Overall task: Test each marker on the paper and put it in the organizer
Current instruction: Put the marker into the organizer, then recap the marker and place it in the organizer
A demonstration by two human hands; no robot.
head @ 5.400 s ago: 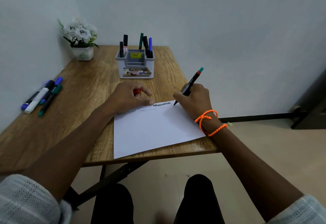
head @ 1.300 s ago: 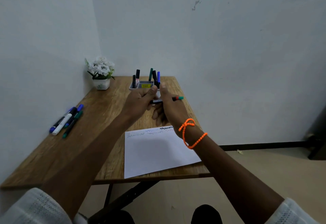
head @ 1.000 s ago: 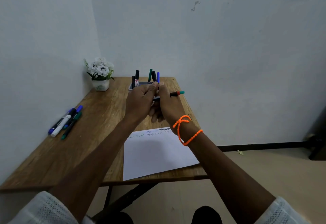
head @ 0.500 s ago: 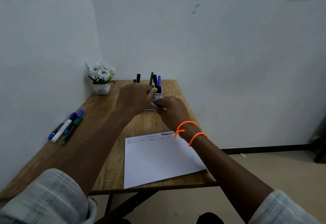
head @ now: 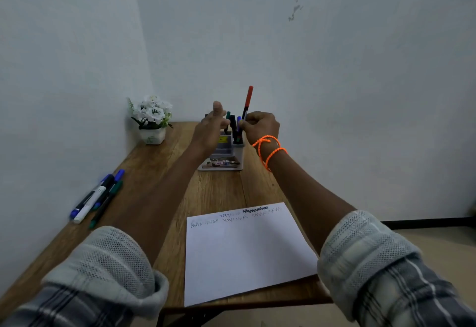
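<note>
Right hand (head: 260, 127) pinches a red-capped marker (head: 247, 102) upright over the organizer (head: 223, 155) at table's 12 o'clock. Left hand (head: 210, 130) spread, holding nothing. Paper (head: 247, 249) at 6.

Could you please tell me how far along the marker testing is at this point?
Done: the paper carries several scribble rows along its far edge, and several markers already stand in the organizer. In hand: the right hand holds a red-capped marker upright above the organizer, not yet dropped in; the left hand is open beside it. Left: a cluster of loose markers lying at the table's left edge.
</note>
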